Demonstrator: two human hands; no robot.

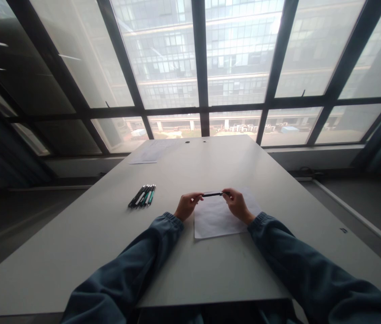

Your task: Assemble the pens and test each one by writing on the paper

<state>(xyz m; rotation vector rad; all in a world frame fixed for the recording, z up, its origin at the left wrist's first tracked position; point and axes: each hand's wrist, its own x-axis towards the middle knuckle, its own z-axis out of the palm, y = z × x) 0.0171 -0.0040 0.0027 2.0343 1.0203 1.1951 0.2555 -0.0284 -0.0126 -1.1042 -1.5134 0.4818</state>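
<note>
A dark pen [212, 195] is held level between my two hands, above a sheet of white paper [215, 220]. My left hand [187, 205] pinches its left end, and the fingers of my right hand [236, 204] are closed on its right end. The paper lies on the white table, its upper right part partly covered by my right hand and wrist. To the left of my left hand, several pens [142, 196] lie side by side in a bunch, black and green with pale tips.
The long white table [109, 252] stretches toward large windows with dark frames [203, 110]. Printed sheets [148, 152] lie near its far left edge. A small dark object [187, 142] sits at the far end, and a small dark mark [343, 230] shows at the right.
</note>
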